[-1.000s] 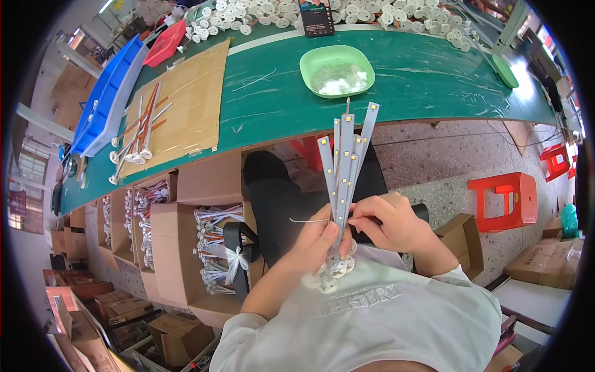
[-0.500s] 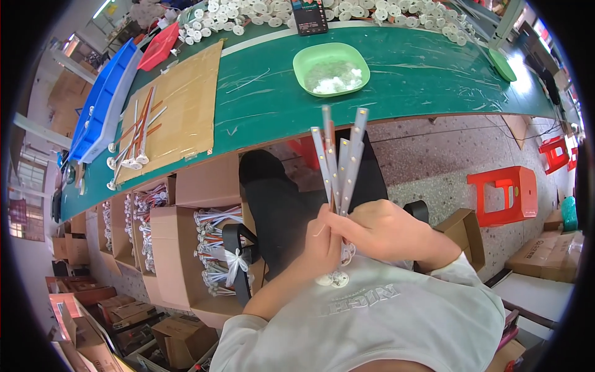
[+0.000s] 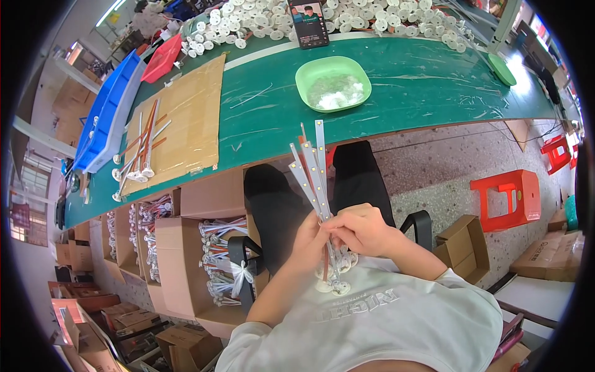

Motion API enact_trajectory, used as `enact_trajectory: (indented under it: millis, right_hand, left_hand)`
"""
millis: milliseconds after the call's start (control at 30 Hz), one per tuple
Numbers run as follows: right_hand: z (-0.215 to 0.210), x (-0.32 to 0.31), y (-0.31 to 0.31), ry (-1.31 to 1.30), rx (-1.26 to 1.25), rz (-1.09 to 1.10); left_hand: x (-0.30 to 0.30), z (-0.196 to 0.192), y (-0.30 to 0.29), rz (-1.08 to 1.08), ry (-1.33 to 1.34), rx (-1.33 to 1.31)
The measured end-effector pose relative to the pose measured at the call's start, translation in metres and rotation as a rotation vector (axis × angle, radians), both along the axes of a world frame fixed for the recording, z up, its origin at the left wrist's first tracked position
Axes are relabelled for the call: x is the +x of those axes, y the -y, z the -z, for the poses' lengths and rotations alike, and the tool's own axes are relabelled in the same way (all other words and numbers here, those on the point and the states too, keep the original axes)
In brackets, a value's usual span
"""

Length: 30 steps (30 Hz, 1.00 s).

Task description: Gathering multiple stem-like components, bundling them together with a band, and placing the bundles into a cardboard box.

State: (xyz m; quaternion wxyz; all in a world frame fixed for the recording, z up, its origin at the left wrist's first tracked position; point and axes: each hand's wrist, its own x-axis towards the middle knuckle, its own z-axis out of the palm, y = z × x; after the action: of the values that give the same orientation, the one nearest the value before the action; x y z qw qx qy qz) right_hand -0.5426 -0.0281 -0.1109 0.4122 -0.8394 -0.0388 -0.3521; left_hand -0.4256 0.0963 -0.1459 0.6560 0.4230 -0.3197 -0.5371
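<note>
A bundle of thin grey LED light strips [image 3: 318, 175], a few with reddish-brown backs, stands upright in front of my chest. Its strips fan out at the top, and round white end discs [image 3: 340, 287] hang below against my shirt. My left hand [image 3: 308, 240] is closed round the middle of the bundle. My right hand [image 3: 361, 228] presses in from the other side, its fingers bent and pinched against the same strips. Whether those right fingertips also hold something small is hidden.
On the green table [image 3: 266, 127] are a light green bowl [image 3: 341, 66] with white bits, a phone [image 3: 309, 26], a pile of white discs [image 3: 372, 17], cardboard [image 3: 198, 118] with loose strips and a blue tray [image 3: 111, 115]. Boxes of strips [image 3: 176, 257] stand left, a red stool [image 3: 524, 195] right.
The bundle has tilted from leaning right to leaning left, its strips spread differently. My right hand has shifted slightly left and lower. The view has tipped a little, so the table sits lower.
</note>
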Motion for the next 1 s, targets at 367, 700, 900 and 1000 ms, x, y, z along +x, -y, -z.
enact_trajectory:
  millis: [367,700,900,1000]
  right_hand:
    - [-0.01,-0.001,0.015,-0.224,0.77,-0.17]
    - [-0.017,0.009,-0.027,0.185,-0.218,0.443]
    - [-0.038,0.0,-0.011,-0.065,-0.226,0.163]
    - [-0.043,-0.001,0.002,-0.051,-0.231,0.056]
  left_hand:
    - [-0.005,-0.024,0.017,-0.003,-0.303,-0.129]
    - [0.002,-0.004,0.008,-0.299,0.621,-0.094]
    - [0.012,-0.015,0.01,-0.218,0.374,-0.104]
    - [0.015,-0.016,0.008,-0.136,0.116,-0.09]
